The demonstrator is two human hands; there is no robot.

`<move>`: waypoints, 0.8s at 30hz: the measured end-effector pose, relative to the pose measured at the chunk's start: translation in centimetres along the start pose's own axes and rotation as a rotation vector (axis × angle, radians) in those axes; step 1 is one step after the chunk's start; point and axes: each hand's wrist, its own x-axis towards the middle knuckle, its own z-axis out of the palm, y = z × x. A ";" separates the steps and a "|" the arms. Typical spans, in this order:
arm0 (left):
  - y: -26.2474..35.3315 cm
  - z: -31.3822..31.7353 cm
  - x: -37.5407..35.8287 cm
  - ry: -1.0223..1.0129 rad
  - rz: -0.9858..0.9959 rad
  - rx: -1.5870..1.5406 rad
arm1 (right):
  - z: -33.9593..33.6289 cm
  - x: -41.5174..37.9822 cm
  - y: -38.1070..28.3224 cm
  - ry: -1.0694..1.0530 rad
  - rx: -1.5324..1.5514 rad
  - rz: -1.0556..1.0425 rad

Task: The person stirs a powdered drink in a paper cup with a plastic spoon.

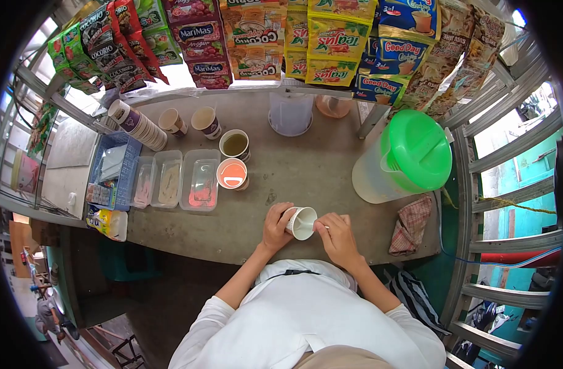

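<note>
My left hand (276, 229) is wrapped round the side of a white paper cup (302, 224), which tilts with its mouth towards me near the front edge of the counter. At the cup's right rim my right hand (337, 237) is closed in a pinch on a thin white stirrer (326, 227). Most of the stirrer is hidden by the fingers, so its full shape cannot be made out. A pale streak shows inside the cup.
Left of the hands stand a cup of orange drink (232, 174), a cup of dark liquid (235, 145) and clear tubs (200, 181). A stack of cups (137, 125) leans behind. Right are a green-lidded pitcher (401, 158) and a checked cloth (411, 226). Drink sachets (335, 46) hang above.
</note>
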 end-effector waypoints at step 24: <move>0.2 0.1 0.1 -0.022 -0.026 -0.025 | -0.1 -0.2 -0.7 -0.024 -0.133 -0.030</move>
